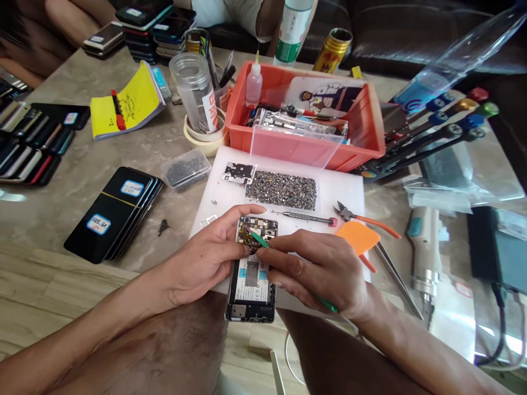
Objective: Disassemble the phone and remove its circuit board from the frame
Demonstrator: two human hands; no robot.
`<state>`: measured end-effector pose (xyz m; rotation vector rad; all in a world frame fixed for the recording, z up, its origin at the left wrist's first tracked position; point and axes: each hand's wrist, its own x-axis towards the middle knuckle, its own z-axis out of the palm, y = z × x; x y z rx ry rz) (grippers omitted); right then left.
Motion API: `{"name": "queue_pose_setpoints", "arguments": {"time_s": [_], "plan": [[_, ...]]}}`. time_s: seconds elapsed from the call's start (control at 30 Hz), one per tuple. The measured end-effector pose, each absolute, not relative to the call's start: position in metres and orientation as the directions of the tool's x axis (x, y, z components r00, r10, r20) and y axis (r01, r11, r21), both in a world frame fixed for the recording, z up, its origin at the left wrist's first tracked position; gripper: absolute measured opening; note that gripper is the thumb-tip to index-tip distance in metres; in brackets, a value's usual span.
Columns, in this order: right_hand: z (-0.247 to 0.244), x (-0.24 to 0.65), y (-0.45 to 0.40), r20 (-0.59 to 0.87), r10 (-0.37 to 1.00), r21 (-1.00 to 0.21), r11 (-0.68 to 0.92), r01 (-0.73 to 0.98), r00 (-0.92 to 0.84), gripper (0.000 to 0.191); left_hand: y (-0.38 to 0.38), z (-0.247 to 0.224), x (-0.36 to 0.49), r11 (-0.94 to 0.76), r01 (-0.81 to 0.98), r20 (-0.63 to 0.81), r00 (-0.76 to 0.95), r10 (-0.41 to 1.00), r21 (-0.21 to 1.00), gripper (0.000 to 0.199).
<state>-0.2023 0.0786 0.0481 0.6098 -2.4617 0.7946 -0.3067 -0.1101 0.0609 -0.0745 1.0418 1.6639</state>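
My left hand [214, 249] grips an opened smartphone [252, 293] at its upper left side, the thumb lying over the circuit board. The phone's back is off, so its board at the top and the white battery label below are bare. In my right hand [315, 263] is a green pry tool [258, 238], its tip against the board near the phone's top. Beyond the phone, a screwdriver [307, 216] and a clear tray of small screws [282, 189] lie on a white pad [220, 203]. A black and white phone cover plate [239, 173] sits beside the tray.
An orange-red bin [304, 148] of parts stands behind the pad. Right of my hand are cutters [362, 216], an orange pick [358, 237], tweezers [397, 280] and an electric screwdriver [424, 247]. Stacked phones [113, 211] lie left. Another person [230, 13] sits across the table.
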Motion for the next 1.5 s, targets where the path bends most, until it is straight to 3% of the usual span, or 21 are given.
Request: {"name": "queue_pose_setpoints", "arguments": {"time_s": [0.33, 0.5, 1.07, 1.3, 1.4, 1.5], "plan": [[0.051, -0.194, 0.083, 0.480, -0.149, -0.654, 0.596, -0.466, -0.864, 0.020, -0.112, 0.060, -0.308, -0.007, -0.808, -0.522, -0.387, 0.760, 0.589, 0.056], [0.046, -0.197, 0.081, 0.474, -0.205, -0.656, 0.566, -0.499, -0.856, 0.020, -0.110, 0.061, -0.307, 0.008, -0.815, -0.531, -0.369, 0.763, 0.579, 0.053], [0.046, -0.195, 0.084, 0.449, -0.201, -0.711, 0.510, -0.484, -0.871, 0.021, -0.111, 0.062, -0.307, 0.034, -0.805, -0.548, -0.372, 0.749, 0.593, 0.055], [0.050, -0.193, 0.085, 0.442, -0.066, -0.779, 0.466, -0.420, -0.894, 0.019, -0.113, 0.060, -0.308, 0.047, -0.785, -0.535, -0.375, 0.757, 0.617, 0.057], [0.052, -0.186, 0.088, 0.341, 0.054, -0.845, 0.454, -0.282, -0.938, 0.017, -0.114, 0.059, -0.308, 0.050, -0.786, -0.531, -0.367, 0.764, 0.616, 0.056], [0.049, -0.181, 0.090, 0.188, 0.257, -0.944, 0.315, -0.102, -0.948, 0.014, -0.114, 0.058, -0.309, 0.053, -0.785, -0.530, -0.366, 0.765, 0.617, 0.056]]}}
